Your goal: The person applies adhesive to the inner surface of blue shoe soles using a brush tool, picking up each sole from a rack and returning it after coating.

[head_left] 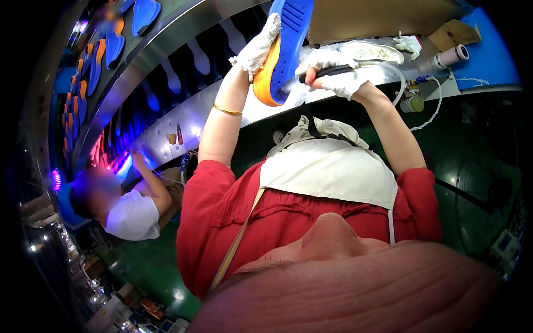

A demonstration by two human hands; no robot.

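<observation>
Fingers of the left hand (260,49) grip a blue-and-orange sole (291,39) by its left edge, seemingly steadying it beside a black-handled tool (331,71) clasped in the fingers of the right hand (340,83).

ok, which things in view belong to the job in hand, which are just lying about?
Job in hand:
blue-and-orange sole, in left hand
black-handled tool, in right hand

Seemingly lying about:
loose white glove
cardboard piece
</observation>
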